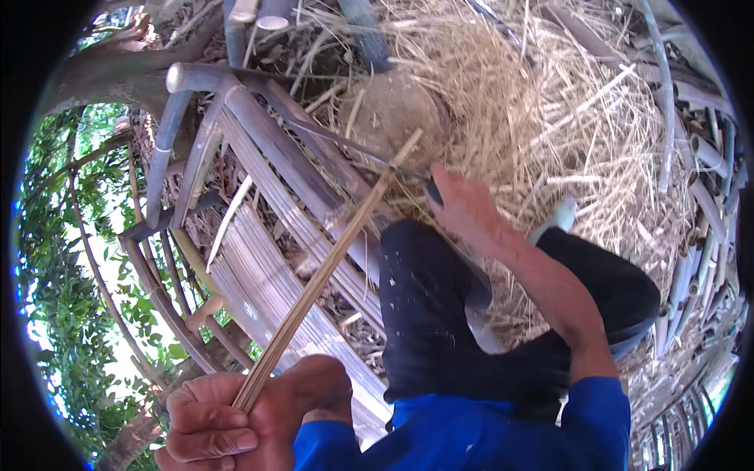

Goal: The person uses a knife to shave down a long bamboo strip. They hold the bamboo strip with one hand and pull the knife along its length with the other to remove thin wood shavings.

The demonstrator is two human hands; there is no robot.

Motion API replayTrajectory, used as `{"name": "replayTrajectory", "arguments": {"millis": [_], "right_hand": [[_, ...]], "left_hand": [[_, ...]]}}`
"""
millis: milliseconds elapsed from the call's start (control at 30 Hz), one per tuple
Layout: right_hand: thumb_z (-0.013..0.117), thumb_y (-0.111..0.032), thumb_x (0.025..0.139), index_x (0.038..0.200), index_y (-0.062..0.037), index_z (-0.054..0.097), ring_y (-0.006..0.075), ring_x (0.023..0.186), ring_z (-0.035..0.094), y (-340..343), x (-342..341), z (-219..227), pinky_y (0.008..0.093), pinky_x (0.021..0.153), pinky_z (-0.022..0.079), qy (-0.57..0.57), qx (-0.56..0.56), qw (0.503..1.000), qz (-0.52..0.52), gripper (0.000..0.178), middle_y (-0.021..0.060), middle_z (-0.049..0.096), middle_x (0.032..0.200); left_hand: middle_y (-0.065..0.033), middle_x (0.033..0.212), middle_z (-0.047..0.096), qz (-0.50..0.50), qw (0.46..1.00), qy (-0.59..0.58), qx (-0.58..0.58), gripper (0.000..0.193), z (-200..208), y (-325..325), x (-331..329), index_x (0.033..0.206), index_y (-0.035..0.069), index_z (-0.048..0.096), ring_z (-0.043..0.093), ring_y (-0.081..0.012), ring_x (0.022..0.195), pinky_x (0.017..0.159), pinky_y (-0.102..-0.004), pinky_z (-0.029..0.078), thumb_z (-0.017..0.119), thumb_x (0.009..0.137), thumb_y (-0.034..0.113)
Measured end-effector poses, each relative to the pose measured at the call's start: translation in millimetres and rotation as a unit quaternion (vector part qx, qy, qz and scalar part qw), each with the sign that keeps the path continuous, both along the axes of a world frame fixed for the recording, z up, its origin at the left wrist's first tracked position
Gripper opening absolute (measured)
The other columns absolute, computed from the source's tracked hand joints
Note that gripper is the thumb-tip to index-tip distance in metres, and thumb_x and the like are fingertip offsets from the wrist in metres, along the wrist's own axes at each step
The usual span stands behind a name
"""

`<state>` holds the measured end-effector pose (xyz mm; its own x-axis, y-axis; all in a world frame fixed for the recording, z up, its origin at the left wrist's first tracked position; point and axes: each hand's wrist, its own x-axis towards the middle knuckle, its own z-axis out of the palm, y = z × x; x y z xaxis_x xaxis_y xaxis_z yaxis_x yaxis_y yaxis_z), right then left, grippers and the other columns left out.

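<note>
My left hand (228,416), low at the left, is closed round the near end of a long, thin bundle of bamboo strips (314,282). The strips run up and to the right, their far end in front of a round chopping block (389,114). In my right hand (467,204) is the dark handle of a knife (353,145). Its long thin blade points left and crosses the strips near their far end. Whether the edge touches them I cannot tell. My fingers hide most of the handle.
A bamboo bench (275,259) with slatted top stands at my left. Pale shavings (503,102) cover the ground ahead and to the right. Bamboo poles (699,235) are stacked along the right edge. My bent knees (424,298) lie below the knife. Leafy branches (71,259) fill the far left.
</note>
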<state>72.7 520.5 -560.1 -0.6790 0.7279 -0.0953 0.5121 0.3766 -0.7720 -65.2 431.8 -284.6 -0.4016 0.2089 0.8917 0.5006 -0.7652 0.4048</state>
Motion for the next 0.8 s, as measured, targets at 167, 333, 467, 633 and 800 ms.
{"name": "replayTrajectory", "arguments": {"millis": [167, 333, 467, 633, 800], "right_hand": [[0.062, -0.018, 0.093, 0.109, -0.0007, 0.046, 0.0411, 0.067, 0.067, 3.8, 1.4, -25.1, 0.0490, 0.056, 0.054, 0.022, 0.017, 0.999, 0.032, 0.028, 0.0221, 0.065, 0.083], [0.062, -0.016, 0.094, 0.107, -0.0018, 0.048, 0.0390, 0.063, 0.066, 26.1, -6.0, -79.6, 0.0469, 0.052, 0.053, -0.011, 0.003, 1.000, -0.006, 0.024, 0.0207, 0.065, 0.083], [0.063, -0.018, 0.094, 0.105, -0.0017, 0.049, 0.0370, 0.066, 0.067, 13.2, -4.0, -93.7, 0.0447, 0.054, 0.054, 0.121, 0.065, 0.989, 0.055, 0.024, 0.0186, 0.066, 0.083], [0.062, -0.022, 0.093, 0.108, -0.0063, 0.051, 0.0335, 0.065, 0.067, 48.8, -0.2, -182.9, 0.0452, 0.056, 0.054, -0.051, -0.030, 0.997, -0.044, 0.025, 0.0169, 0.066, 0.084], [0.063, -0.022, 0.093, 0.115, -0.0060, 0.049, 0.0370, 0.067, 0.068, 61.7, -4.5, -229.6, 0.0484, 0.058, 0.054, 0.014, 0.003, 1.000, 0.009, 0.031, 0.0188, 0.067, 0.084]], "left_hand": [[0.0068, 0.055, 0.035, -0.104, 0.992, -0.077, -0.005, 0.031, -18.2, -14.9, -21.1, 0.070, 0.017, 0.043, 0.030, -0.0048, 0.036, 0.034, -0.0193, 0.022, 0.048, 0.096, 0.032], [0.0039, 0.063, 0.036, -0.077, 0.997, 0.003, -0.006, 0.026, -49.0, 10.6, -29.3, 0.078, 0.013, 0.043, 0.034, -0.0059, 0.043, 0.037, -0.0198, 0.025, 0.042, 0.099, 0.028], [0.0038, 0.070, 0.033, -0.138, 0.989, 0.044, -0.006, 0.037, -68.8, 10.0, -37.7, 0.088, 0.009, 0.039, 0.035, -0.0045, 0.048, 0.035, -0.0149, 0.027, 0.027, 0.111, 0.035], [0.0023, 0.071, 0.034, 0.324, 0.897, 0.265, -0.140, 0.030, -90.6, 25.2, -43.3, 0.086, 0.008, 0.040, 0.038, -0.0066, 0.050, 0.039, -0.0172, 0.030, 0.031, 0.108, 0.026], [0.0027, 0.070, 0.040, 0.079, 0.992, 0.099, -0.029, 0.027, -90.0, 37.3, -51.8, 0.082, 0.009, 0.044, 0.041, -0.0045, 0.049, 0.038, -0.0167, 0.032, 0.040, 0.105, 0.021]]}}
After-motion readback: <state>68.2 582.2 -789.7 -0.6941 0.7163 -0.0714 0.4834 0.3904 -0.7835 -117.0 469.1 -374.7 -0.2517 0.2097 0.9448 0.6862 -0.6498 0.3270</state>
